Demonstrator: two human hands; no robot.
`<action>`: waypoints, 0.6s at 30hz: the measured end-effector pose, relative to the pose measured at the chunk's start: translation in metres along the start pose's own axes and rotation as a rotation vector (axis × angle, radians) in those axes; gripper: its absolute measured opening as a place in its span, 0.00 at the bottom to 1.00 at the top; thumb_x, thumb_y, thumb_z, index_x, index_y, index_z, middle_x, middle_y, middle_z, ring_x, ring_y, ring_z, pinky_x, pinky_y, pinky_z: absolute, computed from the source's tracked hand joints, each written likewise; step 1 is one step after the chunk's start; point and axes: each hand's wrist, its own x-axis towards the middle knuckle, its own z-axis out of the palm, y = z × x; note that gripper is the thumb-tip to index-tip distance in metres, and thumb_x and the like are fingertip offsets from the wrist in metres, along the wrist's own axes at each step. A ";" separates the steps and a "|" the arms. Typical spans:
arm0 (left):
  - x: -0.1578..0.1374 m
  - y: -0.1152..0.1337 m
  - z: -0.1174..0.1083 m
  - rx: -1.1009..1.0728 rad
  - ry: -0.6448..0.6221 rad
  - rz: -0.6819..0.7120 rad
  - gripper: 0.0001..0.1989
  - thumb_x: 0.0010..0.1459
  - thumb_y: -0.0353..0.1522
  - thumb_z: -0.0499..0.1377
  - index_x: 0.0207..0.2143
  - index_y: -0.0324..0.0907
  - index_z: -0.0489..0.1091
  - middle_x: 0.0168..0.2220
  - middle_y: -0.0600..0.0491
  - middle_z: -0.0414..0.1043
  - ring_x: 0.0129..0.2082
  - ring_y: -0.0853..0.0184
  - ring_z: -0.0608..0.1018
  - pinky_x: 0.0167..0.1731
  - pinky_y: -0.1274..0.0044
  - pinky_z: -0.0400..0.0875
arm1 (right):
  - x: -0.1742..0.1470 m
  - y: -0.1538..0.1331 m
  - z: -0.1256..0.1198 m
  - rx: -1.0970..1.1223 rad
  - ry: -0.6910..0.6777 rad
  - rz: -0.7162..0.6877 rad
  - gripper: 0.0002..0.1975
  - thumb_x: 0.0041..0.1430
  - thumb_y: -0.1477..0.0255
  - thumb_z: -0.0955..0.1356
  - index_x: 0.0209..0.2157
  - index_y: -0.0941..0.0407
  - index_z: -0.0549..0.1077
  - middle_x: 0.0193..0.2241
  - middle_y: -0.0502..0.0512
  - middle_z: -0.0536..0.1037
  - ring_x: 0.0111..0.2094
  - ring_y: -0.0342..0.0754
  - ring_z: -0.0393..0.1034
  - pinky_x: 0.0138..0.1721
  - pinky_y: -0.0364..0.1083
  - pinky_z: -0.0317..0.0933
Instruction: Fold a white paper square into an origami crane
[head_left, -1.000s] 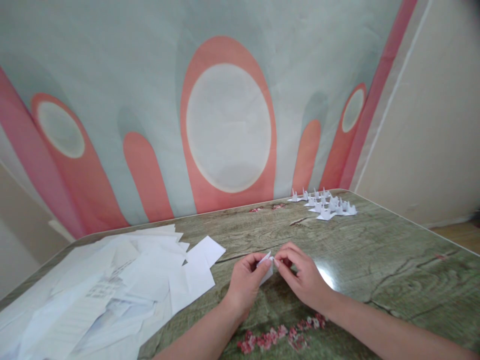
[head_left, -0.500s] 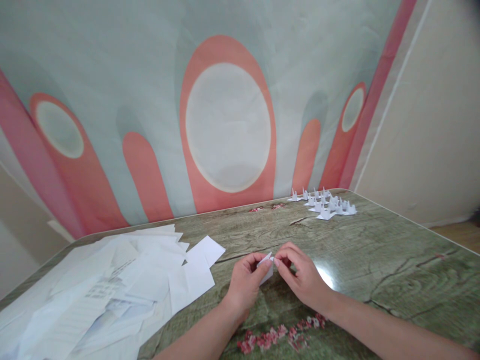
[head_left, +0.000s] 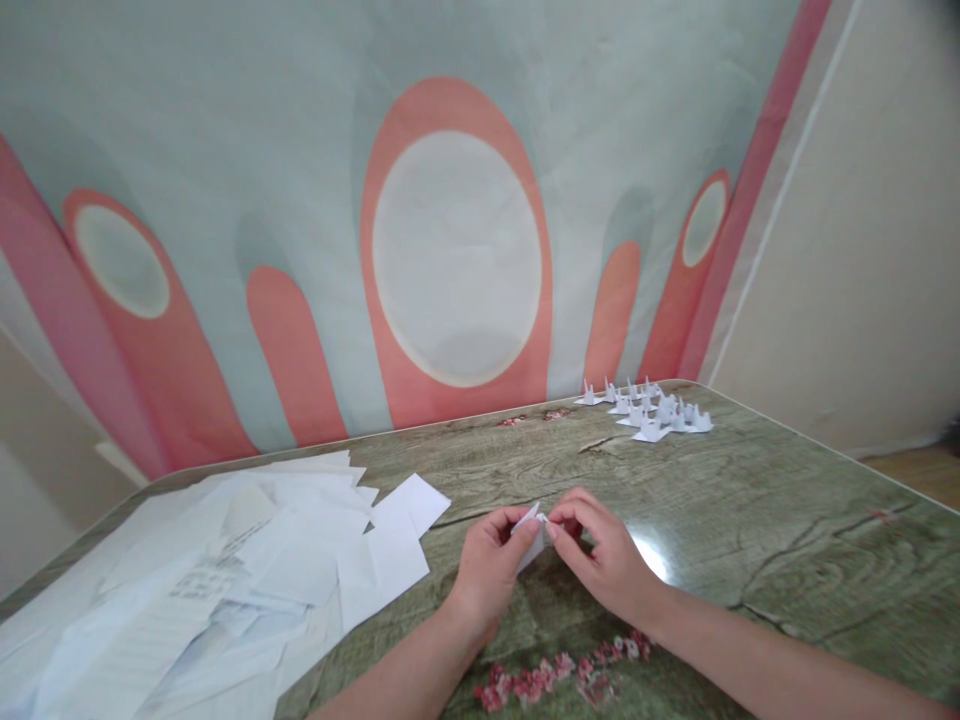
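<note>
Since a moment ago the folded paper (head_left: pixel 531 550) has shifted only very slightly between the fingers; the hands keep nearly the same place. At the far left, a loose pile of paper (head_left: pixel 300 565) covers the counter (head_left: pixel 825 560), reaching close to its left and back edges and bounding the left forearm's side. A few square sheets (head_left: pixel 390 565) stick out from it toward the left hand (head_left: pixel 487 560), with a strip of wood-patterned top between. That hand is nearly closed, the folded paper gripped between thumb and fingers, above the counter's middle. Below lies a pink flower pattern (head_left: pixel 536 682). Just right, the right hand (head_left: pixel 611 562) has thumb and forefinger pinched together at the paper's small tip, other fingers curled. Beyond it, paper birds (head_left: pixel 651 430) crowd near the back right corner; open room runs from them to the slanting right edge.
</note>
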 end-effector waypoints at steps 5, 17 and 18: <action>0.000 0.000 0.000 0.001 -0.005 -0.008 0.14 0.47 0.38 0.63 0.31 0.36 0.72 0.26 0.54 0.69 0.25 0.72 0.66 0.27 0.81 0.59 | 0.001 0.001 0.000 -0.003 0.004 0.000 0.06 0.59 0.73 0.62 0.29 0.56 0.67 0.28 0.51 0.66 0.29 0.44 0.62 0.30 0.43 0.59; 0.001 0.001 -0.001 -0.032 0.023 -0.028 0.16 0.45 0.40 0.64 0.31 0.37 0.72 0.25 0.54 0.70 0.24 0.72 0.66 0.26 0.81 0.59 | 0.001 -0.002 0.000 0.025 -0.005 0.016 0.05 0.59 0.73 0.61 0.32 0.55 0.68 0.30 0.52 0.66 0.30 0.45 0.63 0.31 0.44 0.59; 0.001 0.001 -0.001 -0.029 0.020 -0.023 0.15 0.45 0.40 0.64 0.31 0.37 0.72 0.25 0.54 0.70 0.24 0.72 0.66 0.26 0.81 0.59 | 0.001 -0.002 0.000 0.023 -0.006 0.017 0.05 0.59 0.73 0.61 0.32 0.55 0.68 0.30 0.52 0.66 0.30 0.44 0.63 0.31 0.44 0.59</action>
